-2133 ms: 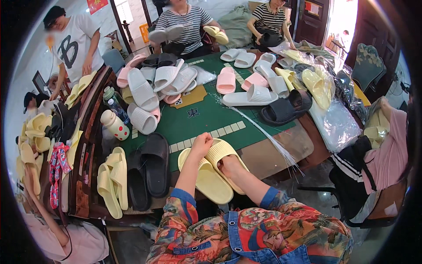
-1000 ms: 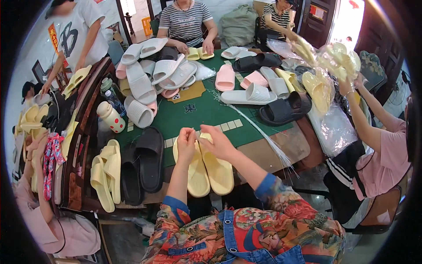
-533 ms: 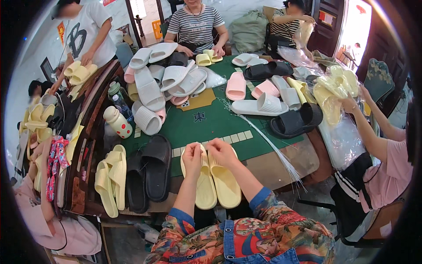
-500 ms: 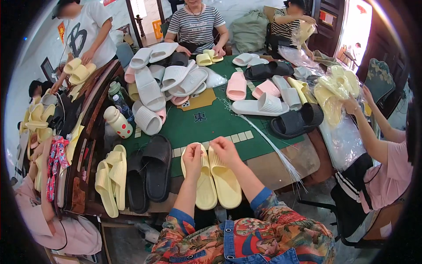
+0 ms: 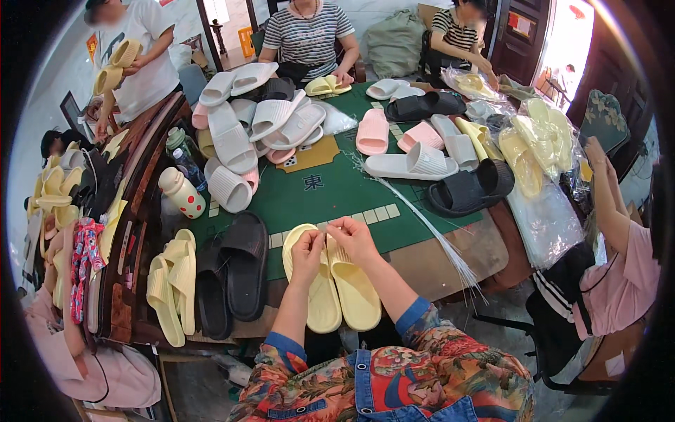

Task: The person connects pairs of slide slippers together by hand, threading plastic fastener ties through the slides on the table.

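Hands meet above a pair of yellow slippers (image 5: 330, 292) lying side by side at the near edge of the green table (image 5: 330, 193); left hand (image 5: 307, 254) and right hand (image 5: 354, 238) pinch fingertips together (whatever they grip is too small to tell).

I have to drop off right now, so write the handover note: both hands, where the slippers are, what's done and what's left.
Left hand and right hand: fingertips pinched together over the strap end of the yellow slipper pair, what they pinch too small to tell.
The pair lies side by side, soles up, at the near edge of the green table.
Black pair and another yellow pair lie to the left.
Done: pair aligned. Left: the joining looks unfinished.
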Tool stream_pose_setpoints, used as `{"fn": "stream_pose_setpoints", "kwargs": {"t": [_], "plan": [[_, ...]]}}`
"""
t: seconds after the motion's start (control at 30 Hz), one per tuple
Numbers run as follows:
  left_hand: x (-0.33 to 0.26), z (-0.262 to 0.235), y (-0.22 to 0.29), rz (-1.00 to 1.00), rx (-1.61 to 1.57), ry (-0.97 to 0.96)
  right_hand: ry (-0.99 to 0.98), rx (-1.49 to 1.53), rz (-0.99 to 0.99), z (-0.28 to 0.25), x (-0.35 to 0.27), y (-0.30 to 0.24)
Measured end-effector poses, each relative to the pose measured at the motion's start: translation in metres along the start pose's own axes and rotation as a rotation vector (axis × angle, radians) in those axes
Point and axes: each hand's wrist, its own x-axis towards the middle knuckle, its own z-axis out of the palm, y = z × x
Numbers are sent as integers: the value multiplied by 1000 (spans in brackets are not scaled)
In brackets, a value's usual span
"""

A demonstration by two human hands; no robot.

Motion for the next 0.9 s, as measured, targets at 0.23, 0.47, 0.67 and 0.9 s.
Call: {"fn": "stream_pose_setpoints", "kwargs": {"t": [0.23,0.47,0.67,0.9], "plan": [[-1,-6,-5,22,16,25,76,-110,-235,14,-11,-4],[-3,-2,1,18,36,71,50,-220,-355,11,-13,-9],[0,-3,-2,29,-40,111,43,-119,-236,12,-15,-9],[0,-3,0,-12,-118,111,82,-279,-352,15,-17,-7]]}}
